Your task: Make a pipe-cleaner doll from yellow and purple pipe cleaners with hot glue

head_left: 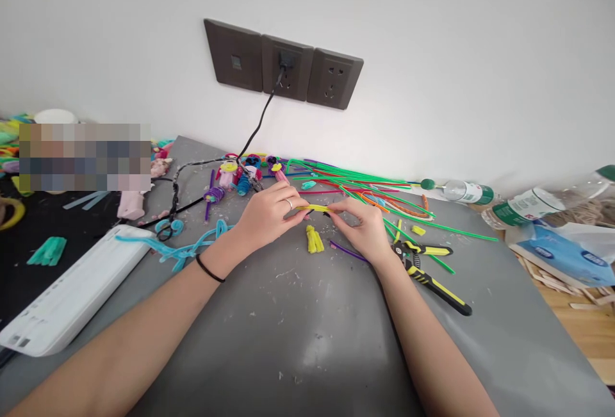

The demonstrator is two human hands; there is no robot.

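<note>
Spanning the gap between the left hand [269, 215] and the right hand [361, 225], a short yellow fuzzy strip [318, 208] runs roughly crosswise over the grey desk [307, 334]. The person's fingers are pinched on it from both sides: the left thumb and forefinger grip one end, the right ones the other, leaving the middle bare. Whether it is one stem or several laid together is too small to tell.

The strip should be very light, with a soft pile that gives under pressure and grips well rather than slipping. A thin wire core probably makes it bendable yet able to keep a shape, and it is unlikely to break, though hard squeezing could flatten the fuzz. The ends look the best places to hold, with fingertips only.

Nearer the person, just below the strip in view, lies a yellow bundle [314, 239]; pliers [427, 269] rest beside the right forearm.
</note>
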